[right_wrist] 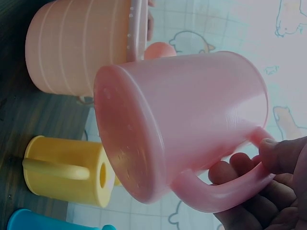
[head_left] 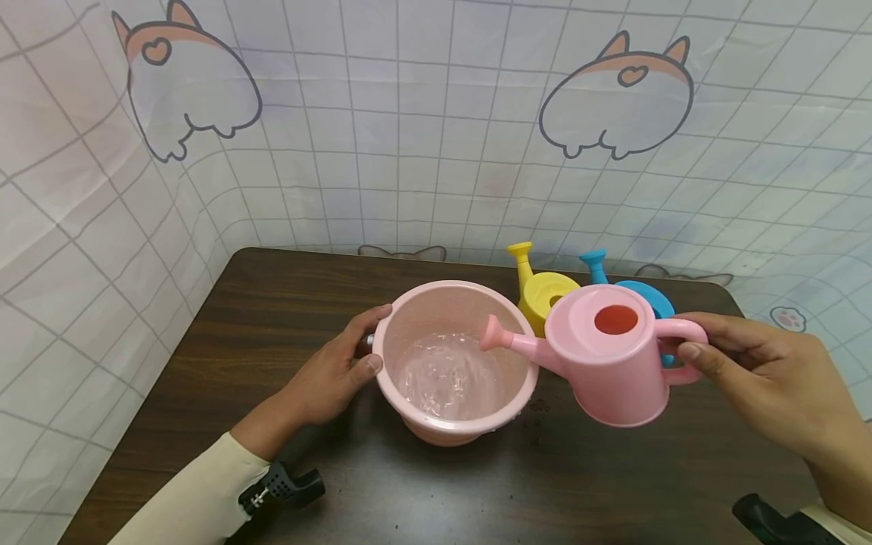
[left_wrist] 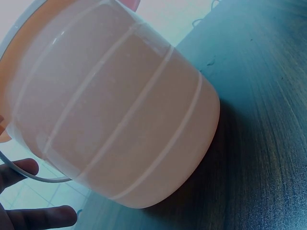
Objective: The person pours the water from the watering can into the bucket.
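A pink bucket with rippling water inside stands on the dark wooden table. My left hand grips its rim at the left, thumb on the near side. In the left wrist view, two fingers show beside the bucket's thin handle. My right hand holds a pink watering can by its loop handle, raised above the table. The can's spout reaches over the bucket's right rim, its rose head above the water. The right wrist view shows fingers curled round the can's handle.
Behind the pink can, a yellow watering can and a blue watering can stand near the table's back edge. A white gridded cloth with dog drawings hangs behind and at the sides. Small drops dot the table.
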Demonstrator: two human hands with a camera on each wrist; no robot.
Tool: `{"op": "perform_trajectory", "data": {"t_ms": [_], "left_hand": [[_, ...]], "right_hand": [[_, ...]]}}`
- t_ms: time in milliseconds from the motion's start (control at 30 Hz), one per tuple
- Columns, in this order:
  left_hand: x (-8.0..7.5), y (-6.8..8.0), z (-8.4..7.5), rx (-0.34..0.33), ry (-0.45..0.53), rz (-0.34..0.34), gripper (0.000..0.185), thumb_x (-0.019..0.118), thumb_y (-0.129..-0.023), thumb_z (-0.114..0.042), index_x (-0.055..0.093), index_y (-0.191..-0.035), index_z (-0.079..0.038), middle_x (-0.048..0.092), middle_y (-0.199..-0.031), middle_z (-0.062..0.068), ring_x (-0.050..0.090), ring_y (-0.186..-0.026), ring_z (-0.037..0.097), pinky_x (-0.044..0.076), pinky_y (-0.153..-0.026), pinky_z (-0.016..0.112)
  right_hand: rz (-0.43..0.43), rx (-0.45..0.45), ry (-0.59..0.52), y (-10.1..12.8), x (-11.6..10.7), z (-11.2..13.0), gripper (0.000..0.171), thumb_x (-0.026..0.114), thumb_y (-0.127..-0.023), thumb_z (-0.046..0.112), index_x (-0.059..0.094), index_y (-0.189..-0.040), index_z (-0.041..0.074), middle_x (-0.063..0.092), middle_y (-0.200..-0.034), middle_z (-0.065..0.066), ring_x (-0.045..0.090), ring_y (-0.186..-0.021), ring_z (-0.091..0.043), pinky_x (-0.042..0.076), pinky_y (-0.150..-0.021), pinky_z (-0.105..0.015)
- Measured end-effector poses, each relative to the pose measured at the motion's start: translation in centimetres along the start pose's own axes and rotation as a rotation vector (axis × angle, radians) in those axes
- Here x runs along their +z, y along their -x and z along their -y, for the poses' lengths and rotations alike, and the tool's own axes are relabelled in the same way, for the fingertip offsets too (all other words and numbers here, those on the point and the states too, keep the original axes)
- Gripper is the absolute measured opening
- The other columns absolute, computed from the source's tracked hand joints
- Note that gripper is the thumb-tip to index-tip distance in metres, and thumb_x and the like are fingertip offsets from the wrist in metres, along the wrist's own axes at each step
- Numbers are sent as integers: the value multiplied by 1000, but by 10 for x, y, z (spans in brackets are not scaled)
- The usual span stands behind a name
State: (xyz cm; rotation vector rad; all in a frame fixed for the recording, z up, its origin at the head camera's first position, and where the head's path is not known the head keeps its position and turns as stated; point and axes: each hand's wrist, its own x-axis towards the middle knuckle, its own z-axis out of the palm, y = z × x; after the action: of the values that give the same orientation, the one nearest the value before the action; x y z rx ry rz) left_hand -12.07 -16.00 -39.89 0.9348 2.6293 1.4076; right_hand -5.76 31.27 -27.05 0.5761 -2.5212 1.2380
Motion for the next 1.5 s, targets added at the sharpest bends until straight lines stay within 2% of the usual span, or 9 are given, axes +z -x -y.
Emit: {"op": "perform_trajectory", "data": {"t_ms": [367, 933, 1500], "left_hand": [[0, 0, 2, 12, -2, -4, 60, 45, -107, -47, 24, -160, -29, 52, -147, 9, 66, -116, 25, 51, -93, 50], [-1, -1, 0, -1, 6, 8, 60, 46, -107, -44, 23, -161, -29, 51, -147, 11, 65, -118, 25, 51, -94, 51], [0, 0, 1, -11, 0, 6, 60, 46, -107, -43, 23, -161, -30, 51, -146, 10, 66, -117, 24, 51, -93, 51]], "right_hand": [[-21, 45, 32, -1, 0, 2, 33, 68, -87, -20, 72, -117, -5, 78, -96, 2, 73, -82, -5, 53, -71, -15], [12, 19, 28, -3, -2, 4, 35, 67, -87, -20, 72, -119, -5, 78, -97, 0, 75, -75, -10, 53, -71, -16], [1, 14, 32, -4, -1, 4, 35, 67, -87, -21, 71, -118, -6, 78, -96, 1, 74, -76, -8, 53, -70, -16]]}}
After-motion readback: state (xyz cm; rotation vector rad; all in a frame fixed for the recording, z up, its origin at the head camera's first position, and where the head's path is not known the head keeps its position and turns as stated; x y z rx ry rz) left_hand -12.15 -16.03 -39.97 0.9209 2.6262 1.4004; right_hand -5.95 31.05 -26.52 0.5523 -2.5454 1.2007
